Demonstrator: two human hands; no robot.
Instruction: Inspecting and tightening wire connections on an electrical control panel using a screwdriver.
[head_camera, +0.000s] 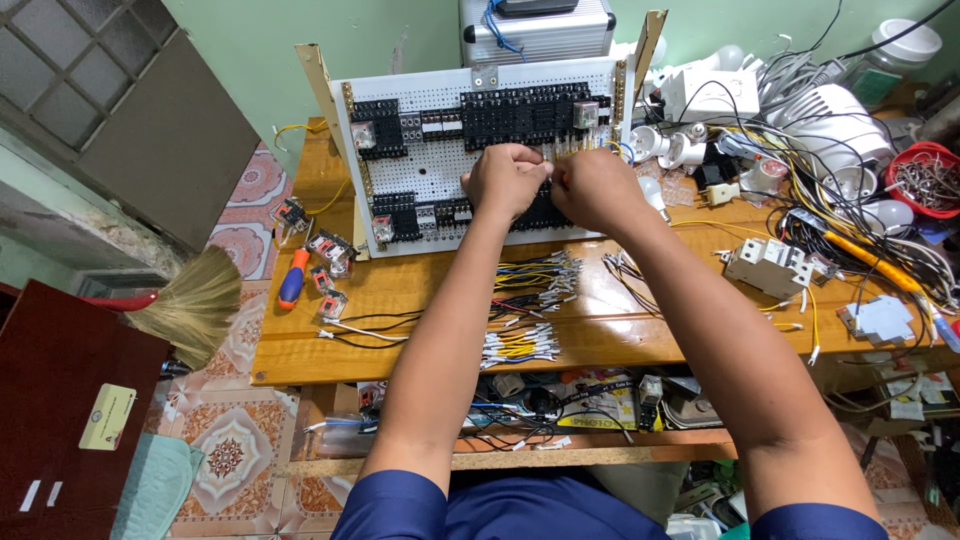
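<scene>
A white perforated panel (440, 95) stands tilted on the wooden table (300, 345), carrying rows of black relay sockets (520, 110). My left hand (503, 180) and my right hand (597, 188) are both up against the panel's middle, knuckles toward me, fingers pinched close together. A thin wire seems to run between the fingertips, but it is too small to be sure. Bundles of short wires, yellow, black and white (528, 300), lie on the table just below my forearms.
A screwdriver with an orange and blue handle (292, 278) and small clear relays (330, 255) lie at the left. Tangled cables, white fittings and a red bowl of small metal parts (928, 180) crowd the right. A broom (190, 305) leans at the left.
</scene>
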